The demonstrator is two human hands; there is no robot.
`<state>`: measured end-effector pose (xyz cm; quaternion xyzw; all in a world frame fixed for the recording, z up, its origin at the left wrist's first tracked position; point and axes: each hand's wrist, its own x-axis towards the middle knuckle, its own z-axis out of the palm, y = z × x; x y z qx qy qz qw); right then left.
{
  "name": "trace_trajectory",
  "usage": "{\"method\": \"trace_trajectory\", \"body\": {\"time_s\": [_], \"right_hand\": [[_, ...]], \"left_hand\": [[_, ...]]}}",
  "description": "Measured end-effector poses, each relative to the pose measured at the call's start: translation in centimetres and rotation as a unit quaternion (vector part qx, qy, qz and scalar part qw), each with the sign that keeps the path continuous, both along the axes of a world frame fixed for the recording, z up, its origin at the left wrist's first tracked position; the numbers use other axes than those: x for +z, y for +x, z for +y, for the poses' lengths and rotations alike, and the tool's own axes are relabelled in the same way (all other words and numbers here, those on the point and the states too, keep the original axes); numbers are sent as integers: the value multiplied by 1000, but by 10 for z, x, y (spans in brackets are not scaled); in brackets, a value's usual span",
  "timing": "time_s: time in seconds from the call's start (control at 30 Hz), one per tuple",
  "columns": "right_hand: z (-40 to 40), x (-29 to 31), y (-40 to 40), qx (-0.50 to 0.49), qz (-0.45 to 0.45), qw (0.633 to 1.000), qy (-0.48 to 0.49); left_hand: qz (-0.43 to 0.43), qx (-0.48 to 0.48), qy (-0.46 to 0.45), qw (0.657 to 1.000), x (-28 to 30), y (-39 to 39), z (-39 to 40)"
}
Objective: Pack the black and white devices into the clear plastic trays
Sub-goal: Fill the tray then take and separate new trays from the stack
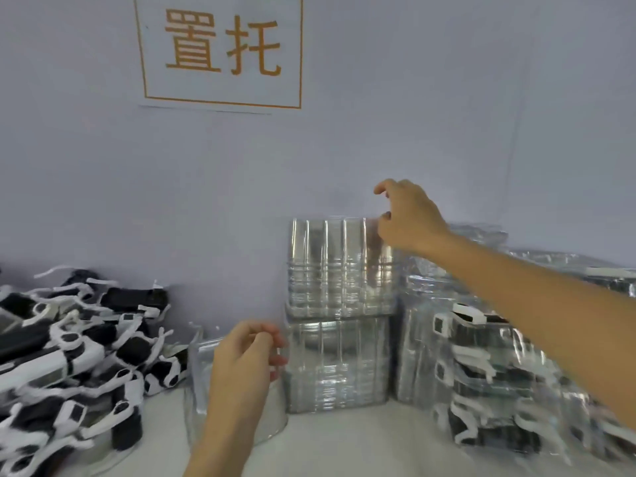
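Note:
A heap of black and white devices [69, 356] with white straps lies at the left. Two stacks of empty clear plastic trays stand against the wall, the upper stack [337, 270] on top of the lower stack [337, 363]. My right hand [409, 218] reaches over the upper stack's top right corner, thumb and fingers spread apart, one fingertip at the top edge. My left hand [246, 359] is lower, its fingers curled and pinching the far edge of a single clear tray [201, 366] that stands tilted on the table.
Clear trays filled with devices [488, 380] are stacked at the right under my right forearm, with more clear plastic behind them. A sign with orange characters [222, 46] hangs on the wall. The white tabletop [361, 442] shows in front.

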<state>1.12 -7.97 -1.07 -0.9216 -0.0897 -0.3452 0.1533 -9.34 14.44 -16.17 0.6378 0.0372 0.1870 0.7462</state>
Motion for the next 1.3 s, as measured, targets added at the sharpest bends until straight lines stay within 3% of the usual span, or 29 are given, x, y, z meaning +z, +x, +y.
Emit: {"method": "trace_trajectory", "body": {"time_s": [0.13,0.23,0.3,0.4,0.47,0.5,0.67,0.73,0.83,0.9,0.97,1.07,1.1,1.3], "right_hand": [[-44,0,32,-127,84,987,45],[-60,-9,42,-130,95,981,108],[-56,-12,46,-126,36,984,119],[-34,-4,44,-90,-106,980,145],[-13,5,36,-40,-170,969,173],[-1,9,29,-17,-197,964,177],[80,9,-16,179,-287,931,136],[110,-10,-34,266,-263,918,131],[141,-63,-48,314,-159,925,142],[155,-104,-52,292,-84,924,234],[169,-140,-57,242,-11,897,369],[187,-175,-66,269,141,793,528],[190,-181,-68,284,170,770,545],[178,-181,-70,321,168,741,565]], "left_hand": [[14,10,-2,1000,-6,6,10],[26,102,103,989,-23,13,32],[49,129,249,959,-34,17,49],[172,26,458,872,-51,19,53],[193,10,530,825,-58,20,41],[186,28,534,824,-60,19,36],[151,112,514,837,-58,18,37],[125,147,483,854,-50,17,39],[68,180,358,914,-32,13,47],[29,201,256,945,-23,11,56],[7,211,150,966,-19,9,64],[-8,189,38,981,-17,8,67],[-8,181,27,983,-17,8,66],[-9,172,64,983,-21,12,57]]}}
